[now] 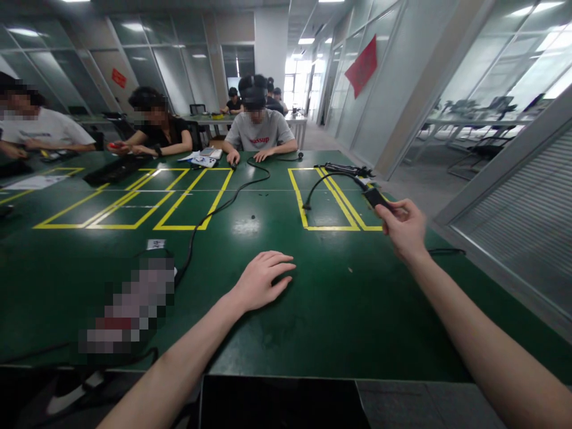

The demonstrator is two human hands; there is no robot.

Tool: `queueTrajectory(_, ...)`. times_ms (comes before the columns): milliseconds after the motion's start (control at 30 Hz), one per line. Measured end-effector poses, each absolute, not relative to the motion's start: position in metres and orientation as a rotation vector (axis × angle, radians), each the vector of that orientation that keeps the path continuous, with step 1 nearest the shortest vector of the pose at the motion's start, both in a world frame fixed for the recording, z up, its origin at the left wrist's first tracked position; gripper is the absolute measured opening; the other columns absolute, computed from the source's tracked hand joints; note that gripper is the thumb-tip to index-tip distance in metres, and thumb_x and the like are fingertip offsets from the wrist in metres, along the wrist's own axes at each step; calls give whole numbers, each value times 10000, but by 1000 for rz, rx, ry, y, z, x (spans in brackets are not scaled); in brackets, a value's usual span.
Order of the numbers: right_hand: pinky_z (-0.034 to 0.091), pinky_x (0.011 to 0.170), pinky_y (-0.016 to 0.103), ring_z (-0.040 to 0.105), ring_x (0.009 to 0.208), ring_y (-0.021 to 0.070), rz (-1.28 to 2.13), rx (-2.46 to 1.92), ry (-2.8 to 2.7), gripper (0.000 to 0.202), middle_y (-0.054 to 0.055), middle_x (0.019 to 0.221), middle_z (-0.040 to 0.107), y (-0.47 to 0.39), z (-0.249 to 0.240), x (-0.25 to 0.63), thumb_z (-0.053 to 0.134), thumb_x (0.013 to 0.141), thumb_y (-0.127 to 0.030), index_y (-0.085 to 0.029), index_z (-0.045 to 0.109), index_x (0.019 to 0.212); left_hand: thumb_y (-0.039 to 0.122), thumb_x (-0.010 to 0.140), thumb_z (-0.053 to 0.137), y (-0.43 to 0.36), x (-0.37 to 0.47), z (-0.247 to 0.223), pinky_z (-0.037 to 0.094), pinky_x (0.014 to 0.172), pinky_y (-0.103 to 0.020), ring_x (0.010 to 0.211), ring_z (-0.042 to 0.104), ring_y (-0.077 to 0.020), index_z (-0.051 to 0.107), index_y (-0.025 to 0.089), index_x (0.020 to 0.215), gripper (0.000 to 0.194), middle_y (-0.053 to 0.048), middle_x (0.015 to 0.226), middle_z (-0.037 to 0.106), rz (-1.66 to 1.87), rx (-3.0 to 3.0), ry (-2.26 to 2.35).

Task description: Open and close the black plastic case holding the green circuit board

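My left hand [267,279] lies on the green table [322,328], palm down, its fingers stretched and a little apart, with nothing in it. My right hand [404,229] is raised over the right part of the table. Its thumb and fingers pinch a small black box-shaped device [374,196]; I cannot make out its exact kind. From the device's far end a thin black cable [328,174] arches left and down to a small dark tip [306,207] near a yellow-taped rectangle [331,229].
A bundle of black rods [342,168] lies beyond my right hand. Left of me are a pixelated elongated object [134,307] and a long black cord [210,214]. Several people sit across the table, one in a grey shirt [259,132]. A black case [117,170] lies far left.
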State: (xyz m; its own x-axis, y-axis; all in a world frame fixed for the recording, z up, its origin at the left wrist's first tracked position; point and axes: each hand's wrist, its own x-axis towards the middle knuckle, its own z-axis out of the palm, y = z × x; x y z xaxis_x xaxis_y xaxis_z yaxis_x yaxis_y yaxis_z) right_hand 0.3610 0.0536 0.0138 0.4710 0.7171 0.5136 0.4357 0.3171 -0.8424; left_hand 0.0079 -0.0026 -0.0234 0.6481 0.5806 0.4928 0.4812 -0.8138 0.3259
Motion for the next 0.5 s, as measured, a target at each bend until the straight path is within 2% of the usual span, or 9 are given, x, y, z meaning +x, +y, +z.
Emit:
queueTrajectory(100, 516, 587, 360, 640, 669, 233, -84, -1488, -1214, 391, 107, 915, 726, 50, 1, 396, 740, 689, -576, -245, 579, 822, 236, 976, 619, -3, 10, -23, 537, 1018, -443, 1156, 677, -244, 728, 228, 1136, 194, -69, 1227, 748, 838, 2678, 882)
queueTrajectory(200, 508, 642, 413, 643, 681, 284, -133, -1736, -1300, 327, 107, 841, 719, 48, -18, 421, 721, 711, -530, -252, 608, 839, 227, 971, 624, -3, 11, -23, 540, 993, -433, 1141, 682, -241, 728, 221, 1123, 184, -63, 1207, 754, 804, 2665, 877)
queueTrajectory(333, 478, 669, 407, 644, 722, 307, -60, -1977, -1379, 260, 100, 804, 706, 55, -34, 435, 762, 666, -422, -254, 611, 794, 226, 976, 620, -3, 11, -23, 544, 961, -409, 1110, 690, -231, 725, 218, 1118, 178, -61, 1168, 763, 785, 2650, 864)
queueTrajectory(500, 474, 679, 377, 643, 733, 287, -2, -2019, -1358, 279, 84, 804, 707, 61, -37, 441, 779, 665, -412, -233, 657, 840, 230, 982, 614, -2, 10, -25, 549, 932, -400, 1073, 693, -224, 721, 198, 1105, 166, -56, 1137, 770, 781, 2634, 855)
